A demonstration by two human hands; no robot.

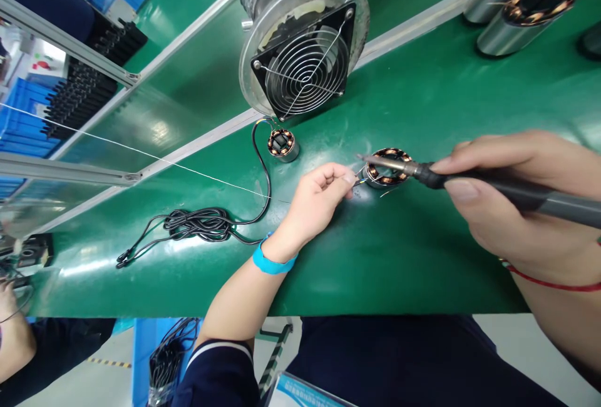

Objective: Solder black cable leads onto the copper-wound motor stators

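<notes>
My left hand (327,191) is closed in a pinch on thin wires (360,181), some with blue and yellow showing, beside a copper-wound motor stator (375,180). My right hand (507,188) grips a soldering iron (498,197) by its dark handle. The iron's tip (364,158) points left and crosses in front of the stator, just above the left fingertips; whether it touches a wire, I cannot tell. A fine white strand (188,171) runs from the left edge toward my left hand, its end lost to sight.
A fan with a wire guard (307,78) and foil duct stands behind. Left lie a smaller stator (283,146) and a coiled black cable (200,224). Large stators (504,31) stand at back right. A blue bin (143,357) holds cables below. Another person's arm (14,338) shows far left.
</notes>
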